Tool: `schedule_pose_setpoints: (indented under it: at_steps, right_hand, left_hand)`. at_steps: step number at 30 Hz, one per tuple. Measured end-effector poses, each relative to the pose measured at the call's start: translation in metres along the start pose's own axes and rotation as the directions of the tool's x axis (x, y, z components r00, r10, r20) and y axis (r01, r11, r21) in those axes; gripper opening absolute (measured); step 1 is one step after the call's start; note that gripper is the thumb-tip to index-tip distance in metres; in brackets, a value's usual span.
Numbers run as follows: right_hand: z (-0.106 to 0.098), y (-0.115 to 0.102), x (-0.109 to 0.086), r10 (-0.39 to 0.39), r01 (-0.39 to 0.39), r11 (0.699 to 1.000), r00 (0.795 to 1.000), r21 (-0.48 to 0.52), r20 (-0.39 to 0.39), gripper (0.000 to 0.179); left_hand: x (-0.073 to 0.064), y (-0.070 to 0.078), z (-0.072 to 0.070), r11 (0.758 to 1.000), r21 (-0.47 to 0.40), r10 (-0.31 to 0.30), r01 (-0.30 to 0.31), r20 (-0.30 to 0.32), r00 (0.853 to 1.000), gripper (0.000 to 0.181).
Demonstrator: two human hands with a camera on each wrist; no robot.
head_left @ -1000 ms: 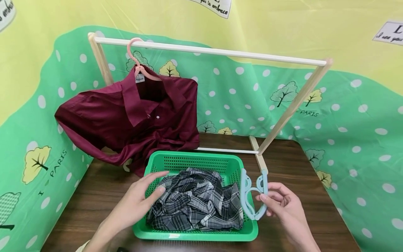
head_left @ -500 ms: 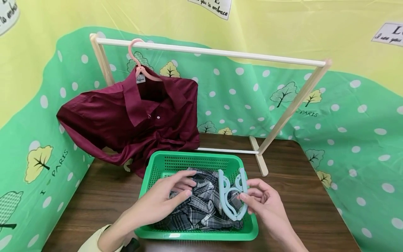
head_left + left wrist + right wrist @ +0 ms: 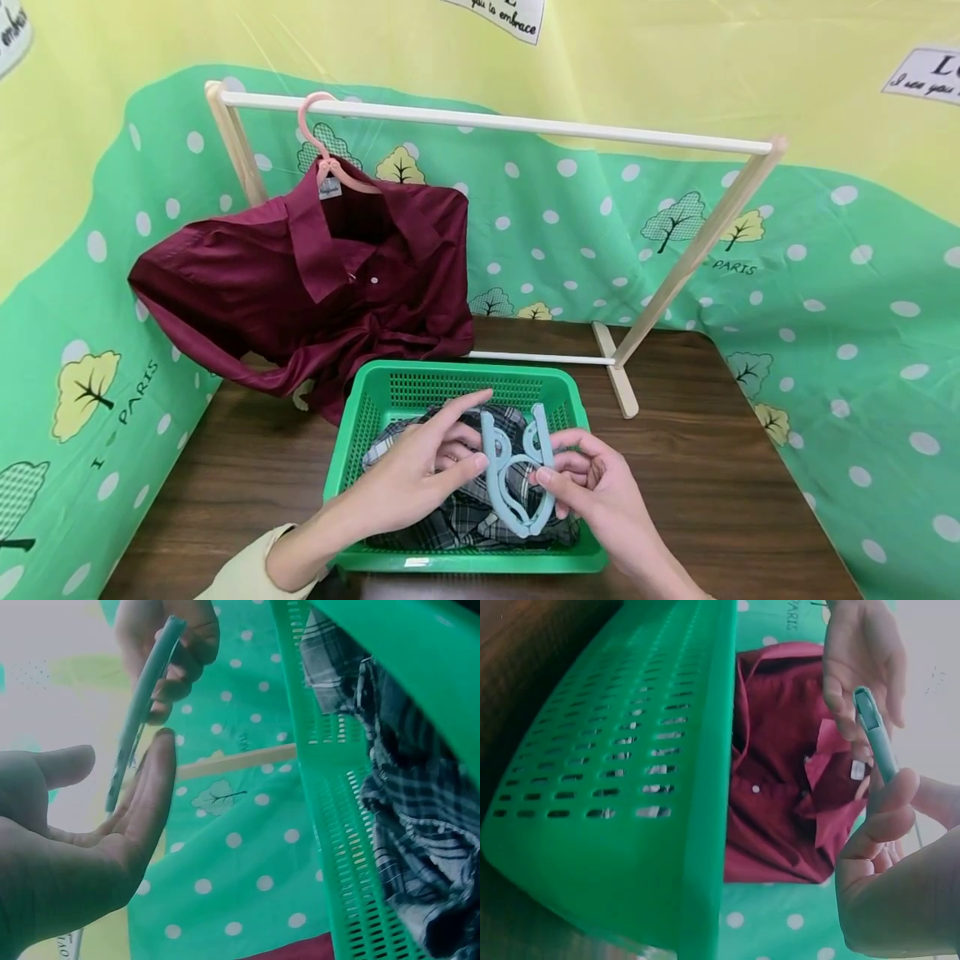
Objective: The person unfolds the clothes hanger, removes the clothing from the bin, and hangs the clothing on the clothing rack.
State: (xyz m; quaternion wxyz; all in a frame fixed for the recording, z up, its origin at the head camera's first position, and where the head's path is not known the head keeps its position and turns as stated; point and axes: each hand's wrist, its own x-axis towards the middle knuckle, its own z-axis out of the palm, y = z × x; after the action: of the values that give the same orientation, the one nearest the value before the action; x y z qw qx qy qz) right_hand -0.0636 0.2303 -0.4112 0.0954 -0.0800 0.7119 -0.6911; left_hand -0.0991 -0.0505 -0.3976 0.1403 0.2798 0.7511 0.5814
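Observation:
Over the green basket [image 3: 480, 563], my right hand [image 3: 609, 492] pinches a light blue folding clothes hanger [image 3: 492, 477] by its right arm, thumb against fingers. The hanger is folded into a narrow V with its arms upward. My left hand [image 3: 408, 467] is at the hanger's left arm, its fingers fairly straight. In the left wrist view its thumb stands apart from the hanger [image 3: 142, 705], and the fingers reach along the other side. Below both hands a crumpled black, grey and white plaid garment [image 3: 465, 517] lies in the basket, partly hidden by the left hand and the hanger.
Behind the basket stands a wooden rack with a white top bar [image 3: 525, 125]. A maroon shirt [image 3: 255, 275] hangs at its left on a pink hanger [image 3: 309, 125], draping down beside the basket. The rack's right foot [image 3: 621, 387] rests on the dark wooden table [image 3: 697, 450].
My right hand has carried the blue hanger left, from the basket's right rim to over its middle. My left hand has moved right to meet it. The maroon shirt stays as it was.

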Motion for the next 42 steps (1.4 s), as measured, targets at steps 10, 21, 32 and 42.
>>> schedule_pose_setpoints:
  at_steps: [10, 21, 32, 42]
  right_hand:
    - [0.008, 0.0, 0.005, 0.036, -0.035, 0.999, 0.999, -0.011, 0.027, 0.022]
    - [0.01, -0.01, 0.007, 0.047, -0.051, 0.993, 0.998, -0.106, -0.039, 0.031]
    - [0.002, -0.004, 0.007, 0.035, -0.04, 0.996, 0.997, -0.085, -0.066, 0.016]
    - [-0.01, -0.002, 0.005, -0.024, 0.023, 0.999, 1.0, -0.044, -0.008, 0.019]
  left_hand:
    - [0.006, -0.002, 0.005, 0.999, -0.038, 0.024, -0.027, -0.057, 0.998, 0.064]
    - [0.005, 0.0, 0.005, 0.998, 0.028, 0.059, -0.058, -0.059, 0.997, 0.055]
    - [0.003, -0.006, 0.0, 0.996, 0.035, 0.079, -0.076, -0.085, 0.993, 0.051]
    - [-0.002, -0.006, -0.012, 0.994, 0.08, 0.082, -0.071, -0.146, 0.986, 0.052]
